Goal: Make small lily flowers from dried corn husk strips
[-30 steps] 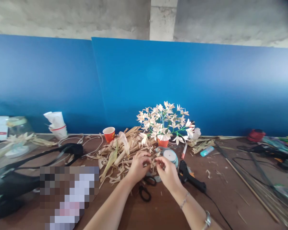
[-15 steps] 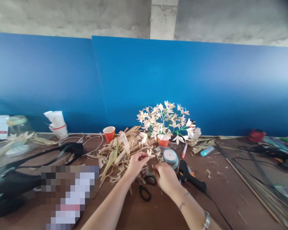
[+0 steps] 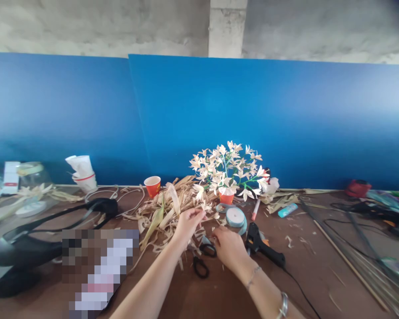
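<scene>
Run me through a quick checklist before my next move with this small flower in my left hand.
1. Small flower gripped: ok, at the left hand's fingertips.
2. Right hand free: cannot tell, its fingertips are hidden.
3. Scissors at hand: ok, black handles lie between the forearms.
4. Glue gun nearby: ok, lying just right of the right hand.
5. Glue gun hot: cannot tell from the picture.
6. Workspace free of scraps: not ok, dry husk pieces lie around the left hand.
</scene>
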Available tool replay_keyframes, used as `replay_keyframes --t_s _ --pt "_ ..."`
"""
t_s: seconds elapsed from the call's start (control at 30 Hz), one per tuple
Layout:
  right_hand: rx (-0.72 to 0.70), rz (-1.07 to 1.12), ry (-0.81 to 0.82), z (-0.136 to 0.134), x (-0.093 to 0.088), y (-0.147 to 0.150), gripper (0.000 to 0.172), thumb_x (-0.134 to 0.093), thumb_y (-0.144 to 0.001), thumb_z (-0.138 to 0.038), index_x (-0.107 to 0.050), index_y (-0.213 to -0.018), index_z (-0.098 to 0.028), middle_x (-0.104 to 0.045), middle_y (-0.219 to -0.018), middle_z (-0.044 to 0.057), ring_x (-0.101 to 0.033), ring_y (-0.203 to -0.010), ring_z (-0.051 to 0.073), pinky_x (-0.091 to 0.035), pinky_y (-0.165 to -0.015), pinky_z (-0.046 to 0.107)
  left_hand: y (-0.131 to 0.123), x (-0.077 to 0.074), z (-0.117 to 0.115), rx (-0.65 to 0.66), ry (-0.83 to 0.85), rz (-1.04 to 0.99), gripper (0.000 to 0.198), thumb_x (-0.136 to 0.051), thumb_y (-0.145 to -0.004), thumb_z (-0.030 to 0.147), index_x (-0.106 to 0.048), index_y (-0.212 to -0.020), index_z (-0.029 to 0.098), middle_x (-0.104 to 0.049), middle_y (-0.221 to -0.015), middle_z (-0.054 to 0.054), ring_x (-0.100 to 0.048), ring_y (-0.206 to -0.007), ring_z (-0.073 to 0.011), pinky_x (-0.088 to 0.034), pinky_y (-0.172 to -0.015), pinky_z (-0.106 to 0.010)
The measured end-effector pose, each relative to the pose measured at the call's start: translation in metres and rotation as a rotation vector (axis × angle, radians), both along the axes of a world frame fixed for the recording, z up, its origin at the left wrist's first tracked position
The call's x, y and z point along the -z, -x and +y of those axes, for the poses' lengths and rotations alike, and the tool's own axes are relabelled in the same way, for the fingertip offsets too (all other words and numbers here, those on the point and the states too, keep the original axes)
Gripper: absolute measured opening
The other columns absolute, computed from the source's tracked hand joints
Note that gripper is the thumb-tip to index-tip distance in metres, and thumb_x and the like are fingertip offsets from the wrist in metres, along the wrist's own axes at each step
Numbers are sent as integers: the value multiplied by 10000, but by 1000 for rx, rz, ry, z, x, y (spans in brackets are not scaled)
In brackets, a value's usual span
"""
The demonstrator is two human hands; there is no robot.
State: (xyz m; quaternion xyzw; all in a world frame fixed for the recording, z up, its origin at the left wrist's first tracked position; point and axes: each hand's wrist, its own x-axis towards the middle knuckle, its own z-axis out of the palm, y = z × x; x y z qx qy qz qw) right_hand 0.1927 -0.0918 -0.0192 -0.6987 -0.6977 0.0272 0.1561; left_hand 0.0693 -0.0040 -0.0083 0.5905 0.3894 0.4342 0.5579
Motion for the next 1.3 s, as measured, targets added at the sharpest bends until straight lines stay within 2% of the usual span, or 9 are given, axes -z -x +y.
replay_keyframes --t_s 0.23,0.4,0.53,0.67,0.8,0.9,1.07,1.17,1.3 --pt "44 14 -74 -7 -22 -7 249 -385 -785 -100 -593 -878 -200 -630 -870 47 -601 -800 162 -391 -666 228 9 8 -12 70 322 -182 250 -713 -570 300 -635 -709 108 -652 -669 -60 -607 -630 -135 -405 -521 -196" --pt "363 -142 50 -32 -44 -47 219 -468 -707 -145 -566 -902 -151 -592 -930 121 -562 -903 267 -404 -697 323 17 14 -19 111 354 -255 271 -703 -608 326 -613 -749 113 -655 -714 -62 -609 -616 -117 -373 -488 -175" --pt "516 -246 179 -49 -31 -62 285 -515 -630 -88 -510 -915 -104 -571 -886 153 -569 -882 311 -397 -708 391 17 12 -22 108 334 -240 279 -690 -621 351 -604 -729 108 -650 -700 -58 -602 -603 -111 -379 -504 -177" --pt "574 -233 175 -52 -14 -62 263 -466 -695 -91 -470 -958 -82 -551 -889 168 -586 -845 300 -408 -669 381 17 7 -24 153 302 -237 271 -672 -638 360 -593 -709 111 -639 -664 -45 -586 -576 -100 -364 -493 -173" --pt "572 -234 112 -51 -12 -67 221 -489 -694 -142 -500 -911 -102 -544 -883 153 -573 -865 315 -406 -693 412 16 5 -26 208 250 -255 260 -652 -654 370 -571 -729 134 -627 -641 -16 -574 -552 -94 -361 -491 -177" --pt "483 -211 -51 -51 -15 -71 164 -483 -681 -136 -520 -841 -136 -537 -843 114 -575 -808 277 -411 -694 390 13 6 -27 203 192 -243 266 -639 -660 385 -552 -738 147 -621 -624 0 -566 -530 -92 -345 -466 -174" --pt "-44 98 -397 -45 -20 -57 190 -456 -695 -93 -510 -854 -182 -527 -811 50 -551 -681 156 -425 -627 244 9 7 -29 116 143 -218 274 -622 -663 405 -560 -712 143 -624 -603 0 -583 -534 -107 -358 -461 -180" --pt "-214 129 -439 -38 -23 -39 185 -464 -682 -68 -521 -815 -183 -525 -810 38 -544 -679 139 -417 -621 219 8 6 -30 84 159 -198 282 -623 -656 409 -572 -699 135 -627 -593 -7 -589 -530 -114 -359 -440 -177" --pt "-246 146 -396 -28 -26 -18 148 -462 -675 -48 -518 -730 -174 -509 -761 26 -539 -684 134 -416 -610 204 7 9 -30 85 171 -198 266 -628 -654 384 -569 -688 127 -615 -560 -5 -584 -502 -113 -335 -398 -165"
